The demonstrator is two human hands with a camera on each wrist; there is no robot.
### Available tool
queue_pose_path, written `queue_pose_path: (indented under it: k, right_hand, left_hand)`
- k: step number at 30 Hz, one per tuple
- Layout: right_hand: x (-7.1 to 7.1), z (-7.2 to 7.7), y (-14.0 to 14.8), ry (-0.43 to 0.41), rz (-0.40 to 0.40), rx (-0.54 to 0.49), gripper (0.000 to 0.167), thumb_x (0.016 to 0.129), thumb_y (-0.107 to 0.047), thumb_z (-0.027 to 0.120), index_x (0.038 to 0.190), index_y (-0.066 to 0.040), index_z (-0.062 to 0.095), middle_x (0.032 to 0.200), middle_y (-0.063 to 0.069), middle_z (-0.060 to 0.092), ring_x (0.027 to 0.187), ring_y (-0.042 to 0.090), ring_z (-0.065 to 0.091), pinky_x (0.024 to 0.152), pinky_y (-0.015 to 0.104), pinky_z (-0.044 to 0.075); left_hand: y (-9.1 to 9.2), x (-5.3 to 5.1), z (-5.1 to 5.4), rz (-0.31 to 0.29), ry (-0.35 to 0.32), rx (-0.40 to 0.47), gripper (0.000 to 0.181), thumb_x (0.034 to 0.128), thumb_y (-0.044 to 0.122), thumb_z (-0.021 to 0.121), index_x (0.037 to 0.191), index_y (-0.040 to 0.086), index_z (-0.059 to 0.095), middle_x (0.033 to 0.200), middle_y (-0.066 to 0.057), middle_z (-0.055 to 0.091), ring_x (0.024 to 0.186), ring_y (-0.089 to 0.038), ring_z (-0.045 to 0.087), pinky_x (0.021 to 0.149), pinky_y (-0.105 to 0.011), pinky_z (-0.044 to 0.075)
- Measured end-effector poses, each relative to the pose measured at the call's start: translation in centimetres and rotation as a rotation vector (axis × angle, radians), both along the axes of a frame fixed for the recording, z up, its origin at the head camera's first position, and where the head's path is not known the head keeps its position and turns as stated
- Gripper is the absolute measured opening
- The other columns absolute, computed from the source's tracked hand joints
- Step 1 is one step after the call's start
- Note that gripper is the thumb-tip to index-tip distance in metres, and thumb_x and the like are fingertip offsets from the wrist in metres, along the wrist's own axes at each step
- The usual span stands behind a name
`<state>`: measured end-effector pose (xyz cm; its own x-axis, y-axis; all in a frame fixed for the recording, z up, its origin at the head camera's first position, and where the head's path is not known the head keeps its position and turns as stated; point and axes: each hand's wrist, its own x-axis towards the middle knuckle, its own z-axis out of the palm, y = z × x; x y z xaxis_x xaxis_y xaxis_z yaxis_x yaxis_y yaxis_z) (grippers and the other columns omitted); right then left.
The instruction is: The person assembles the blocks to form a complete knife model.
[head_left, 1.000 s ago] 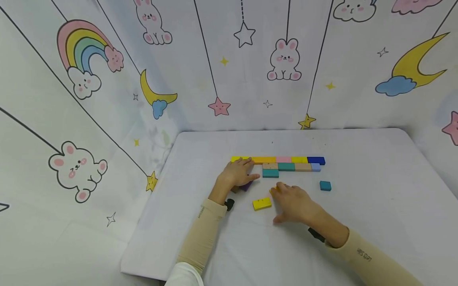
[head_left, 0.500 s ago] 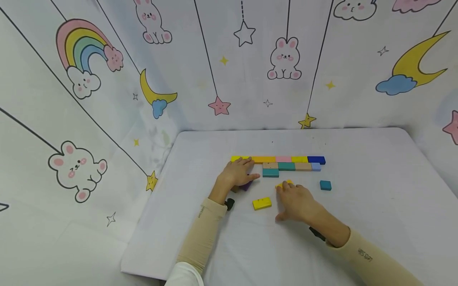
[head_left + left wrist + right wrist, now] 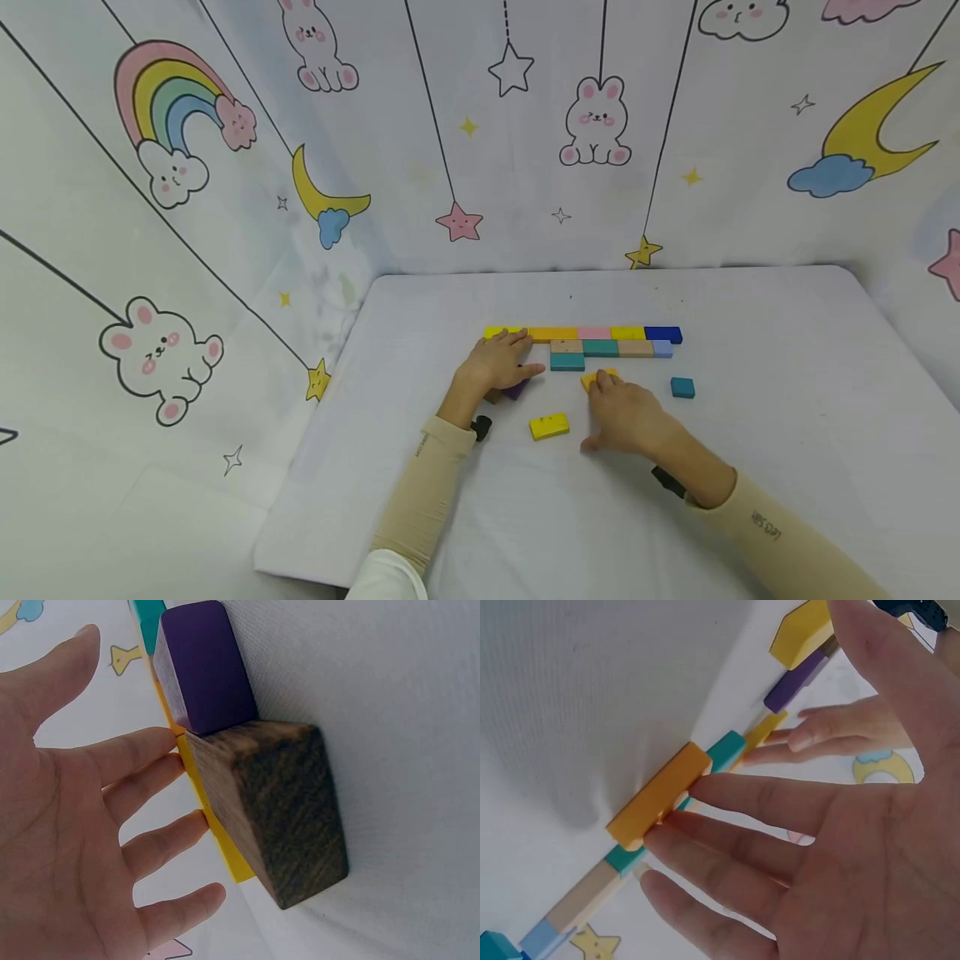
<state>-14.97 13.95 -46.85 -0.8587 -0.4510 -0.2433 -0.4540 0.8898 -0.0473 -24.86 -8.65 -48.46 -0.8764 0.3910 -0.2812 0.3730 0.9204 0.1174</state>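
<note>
In the head view, straight fingers of my right hand [image 3: 626,417] touch an orange wooden block [image 3: 589,382]. The right wrist view has the fingertips against that orange block's [image 3: 660,795] side, the thumb well apart. My left hand [image 3: 495,364] lies spread at the left end of the back row, its fingertips on a yellow block [image 3: 196,780]. Under its palm side stand a purple block [image 3: 206,671] and a dark brown wood-grained block [image 3: 289,817], partly hidden from above. A teal block [image 3: 567,362] lies just behind and left of the orange one.
The back row runs through an orange block [image 3: 553,335], a pink block [image 3: 594,333] and a dark blue block [image 3: 663,335]. A shorter row with a tan block [image 3: 635,349] adjoins it. A loose yellow block [image 3: 550,426] and a small teal block [image 3: 682,387] lie nearer.
My right hand has slid the orange block away from me and slightly right, toward the rows. The left hand has stayed in place.
</note>
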Motion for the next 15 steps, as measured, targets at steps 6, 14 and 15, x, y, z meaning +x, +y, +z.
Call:
queue_pose_path:
  k: [6, 14, 15]
  right_hand:
    - [-0.31, 0.04, 0.26, -0.003, -0.009, -0.029, 0.097, 0.076, -0.057, 0.089, 0.141, 0.008, 0.057, 0.142, 0.029, 0.054, 0.132, 0.043, 0.056, 0.104, 0.056, 0.053]
    - [-0.51, 0.24, 0.34, 0.004, -0.029, -0.018, 0.096, 0.078, -0.058, 0.088, 0.141, 0.008, 0.058, 0.145, 0.029, 0.054, 0.135, 0.044, 0.054, 0.102, 0.059, 0.053]
    - [-0.52, 0.26, 0.33, 0.005, -0.033, -0.015, 0.096, 0.078, -0.058, 0.088, 0.141, 0.008, 0.057, 0.147, 0.03, 0.053, 0.137, 0.045, 0.053, 0.103, 0.06, 0.053]
  left_hand:
    - [0.04, 0.09, 0.06, 0.0, -0.001, -0.003, 0.076, 0.1038, 0.067, 0.044, 0.165, 0.023, 0.034, 0.172, 0.004, 0.026, 0.159, -0.026, 0.023, 0.127, -0.056, 0.024]
    - [0.04, 0.1, 0.17, 0.0, -0.004, 0.001, 0.077, 0.1036, 0.067, 0.045, 0.165, 0.022, 0.035, 0.172, 0.003, 0.027, 0.159, -0.027, 0.023, 0.127, -0.056, 0.023]
    - [0.04, 0.08, 0.13, 0.001, -0.004, 0.0, 0.077, 0.1036, 0.067, 0.045, 0.165, 0.022, 0.034, 0.172, 0.003, 0.027, 0.159, -0.026, 0.024, 0.127, -0.056, 0.023]
